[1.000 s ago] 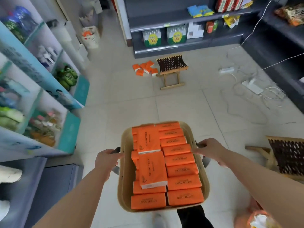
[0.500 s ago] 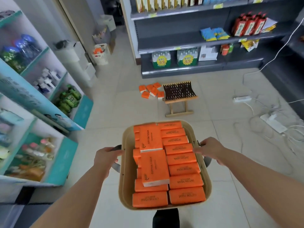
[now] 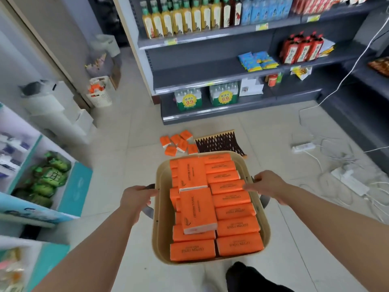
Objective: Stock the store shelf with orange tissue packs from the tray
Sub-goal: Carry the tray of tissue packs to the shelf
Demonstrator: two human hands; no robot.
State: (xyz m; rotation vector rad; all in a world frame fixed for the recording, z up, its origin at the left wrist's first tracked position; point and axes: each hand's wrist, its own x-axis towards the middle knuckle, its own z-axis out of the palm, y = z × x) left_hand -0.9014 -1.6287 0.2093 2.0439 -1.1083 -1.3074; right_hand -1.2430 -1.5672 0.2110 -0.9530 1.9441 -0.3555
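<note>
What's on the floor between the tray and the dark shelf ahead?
Head view: beyond the tray, a cluster of orange packs and a woven-seat stool, then bare tile to the shelf.

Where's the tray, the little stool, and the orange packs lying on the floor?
tray (image 3: 163,218), head view, on its bare left inner wall.
little stool (image 3: 219,142), head view, on its woven seat.
orange packs on the floor (image 3: 182,144), head view, on a middle pack of the pile.
</note>
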